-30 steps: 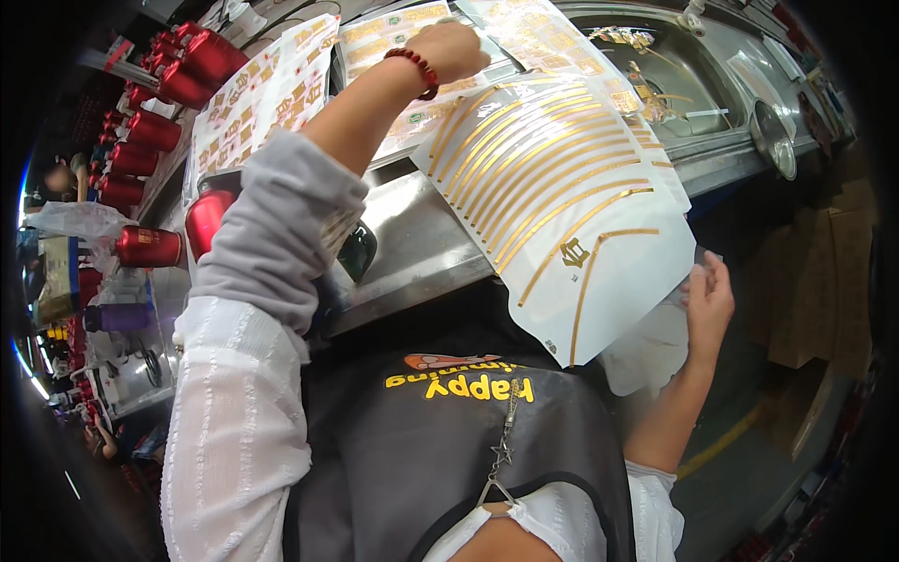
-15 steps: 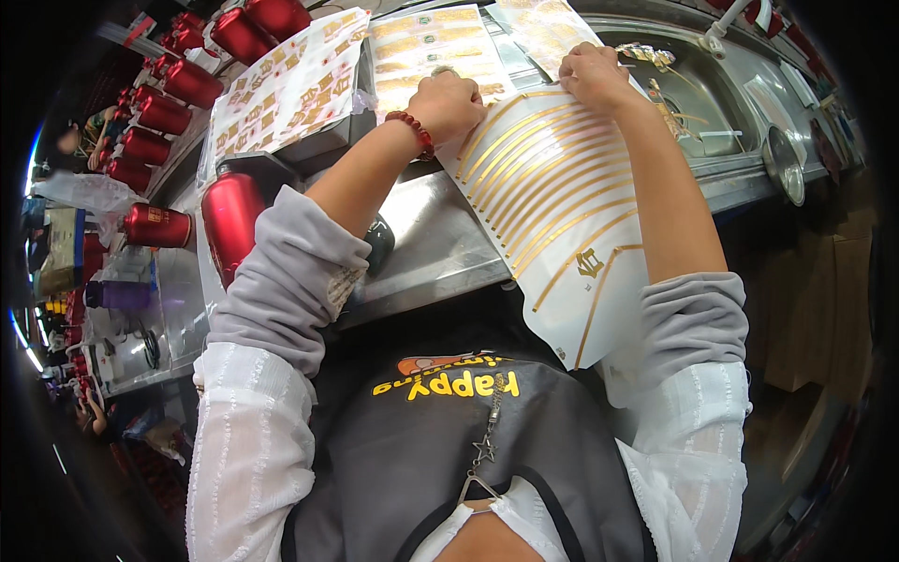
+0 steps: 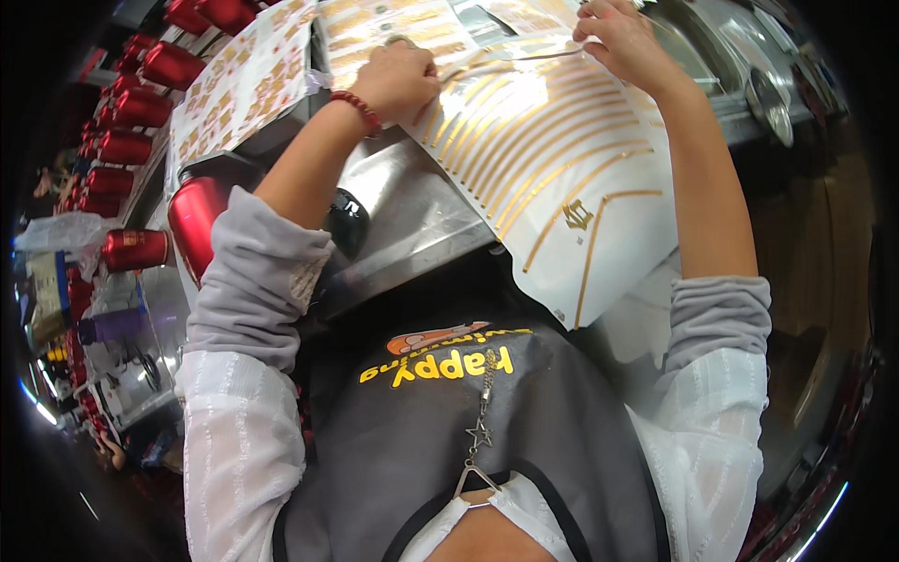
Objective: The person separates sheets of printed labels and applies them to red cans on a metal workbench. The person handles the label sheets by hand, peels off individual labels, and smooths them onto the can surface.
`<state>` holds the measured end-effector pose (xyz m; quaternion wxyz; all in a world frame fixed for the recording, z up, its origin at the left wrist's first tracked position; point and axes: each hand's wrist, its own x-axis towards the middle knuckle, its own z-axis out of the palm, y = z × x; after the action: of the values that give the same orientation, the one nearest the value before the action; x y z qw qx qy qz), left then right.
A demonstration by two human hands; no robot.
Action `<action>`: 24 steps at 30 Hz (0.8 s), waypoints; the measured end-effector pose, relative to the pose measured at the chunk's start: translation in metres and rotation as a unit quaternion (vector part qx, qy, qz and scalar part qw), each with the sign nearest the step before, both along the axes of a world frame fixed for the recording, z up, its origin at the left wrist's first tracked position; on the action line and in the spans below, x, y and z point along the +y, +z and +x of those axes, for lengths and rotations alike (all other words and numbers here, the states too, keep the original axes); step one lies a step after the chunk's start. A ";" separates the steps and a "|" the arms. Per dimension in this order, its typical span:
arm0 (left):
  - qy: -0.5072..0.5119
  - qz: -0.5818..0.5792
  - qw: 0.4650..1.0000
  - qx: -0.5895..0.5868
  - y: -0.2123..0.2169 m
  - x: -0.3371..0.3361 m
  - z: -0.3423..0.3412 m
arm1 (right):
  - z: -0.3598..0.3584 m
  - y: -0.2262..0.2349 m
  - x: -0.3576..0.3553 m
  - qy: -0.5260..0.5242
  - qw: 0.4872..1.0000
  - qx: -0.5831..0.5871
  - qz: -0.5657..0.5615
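A white backing sheet [image 3: 599, 248] lies at a slant over the counter edge, bearing rows of curved gold strips and a small gold character sticker [image 3: 577, 214]. Along its far edge a thin gold strip [image 3: 510, 58] bows up, partly off the sheet. My right hand [image 3: 620, 42] pinches that strip's right end between thumb and fingers. At the strip's left end, my left hand [image 3: 403, 82], red beads round its wrist, is closed with its fingertips against it; the exact grip is partly hidden. Close to my left forearm are a red bottle [image 3: 195, 220] and a dark glossy rounded object [image 3: 347, 223].
Sheets of gold stickers [image 3: 248, 89] cover a dark box at the far left, with another gold-printed sheet [image 3: 393, 23] beside it. Several red canisters [image 3: 171, 66] line the left side. A metal sink [image 3: 698, 47] and a round metal lid [image 3: 768, 108] are at the far right.
Both hands have moved apart, the left one leftward and the right one farther away and rightward. The far gold strip has lifted from the sheet between them. My view has shifted slightly.
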<state>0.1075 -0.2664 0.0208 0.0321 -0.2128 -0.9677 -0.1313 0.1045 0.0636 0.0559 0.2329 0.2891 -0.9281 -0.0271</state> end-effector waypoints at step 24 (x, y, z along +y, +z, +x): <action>-0.379 0.007 0.921 0.086 0.028 0.110 0.152 | 0.192 -0.035 0.074 -0.124 0.985 -0.056 -0.108</action>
<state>0.2592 -0.1565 0.0485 0.0649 -0.5736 -0.8075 -0.1217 0.2966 0.1377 0.0207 0.2048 0.1463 -0.9659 0.0612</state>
